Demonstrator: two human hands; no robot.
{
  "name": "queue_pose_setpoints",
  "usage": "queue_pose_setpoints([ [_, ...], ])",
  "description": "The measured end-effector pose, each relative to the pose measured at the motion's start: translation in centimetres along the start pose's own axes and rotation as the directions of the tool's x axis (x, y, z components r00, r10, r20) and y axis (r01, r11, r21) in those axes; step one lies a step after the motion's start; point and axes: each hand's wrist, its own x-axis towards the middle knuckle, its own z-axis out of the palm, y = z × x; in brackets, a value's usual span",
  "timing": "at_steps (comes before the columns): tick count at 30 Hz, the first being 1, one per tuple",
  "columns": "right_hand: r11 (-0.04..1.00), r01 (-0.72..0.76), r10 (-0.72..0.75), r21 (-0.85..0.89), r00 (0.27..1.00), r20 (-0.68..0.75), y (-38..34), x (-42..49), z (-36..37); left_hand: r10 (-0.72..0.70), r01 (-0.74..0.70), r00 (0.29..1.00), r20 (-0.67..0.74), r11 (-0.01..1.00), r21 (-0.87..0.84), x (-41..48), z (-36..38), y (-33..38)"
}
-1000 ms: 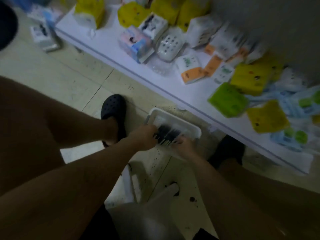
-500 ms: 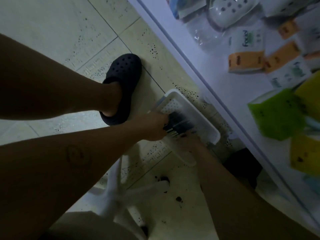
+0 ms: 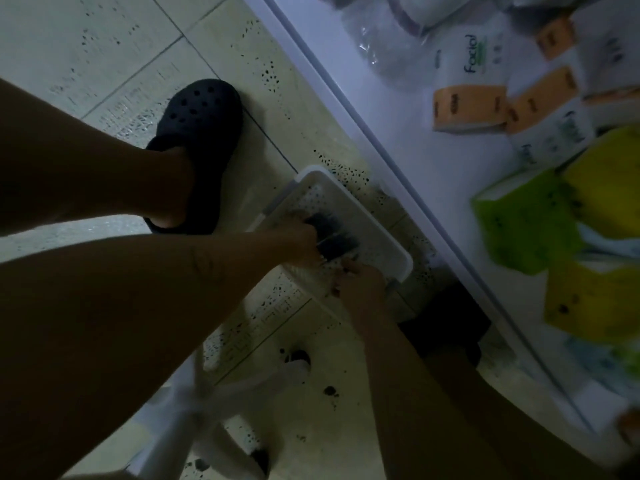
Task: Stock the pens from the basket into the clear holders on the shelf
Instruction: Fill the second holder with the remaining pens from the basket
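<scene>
A white plastic basket sits on the tiled floor against the base of a white shelf. Inside it lies a bundle of dark pens. My left hand grips the bundle from the left side. My right hand reaches in from below and holds the near ends of the pens. No clear holders are in view.
Tissue packs lie on the shelf: white-and-orange ones, a green one and yellow ones. My foot in a black clog stands left of the basket. A white swivel-chair base is under me.
The view has tilted down and closer to the basket. Both hands stay in the basket on the pens, the right hand now closed on their near ends.
</scene>
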Motion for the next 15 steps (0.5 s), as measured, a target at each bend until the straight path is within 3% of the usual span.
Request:
queue_pose_setpoints([
  [3,0.994,-0.025,0.024,0.107,1.0,0.003,-0.5,-1.1,-0.4,-0.017,0.015,1.0,0.021,0.996,0.086,0.2,0.9,0.1],
  [7,0.994,0.07,-0.069,0.08,0.997,-0.024,-0.8,-2.1,-1.4,-0.047,0.049,0.998,-0.052,0.998,0.05,0.0,1.1,0.4],
  [15,0.989,0.076,-0.072,0.129,0.997,-0.037,-1.1,-4.2,-2.7,-0.031,-0.03,0.968,-0.248,0.971,-0.237,-2.9,-1.2,0.5],
])
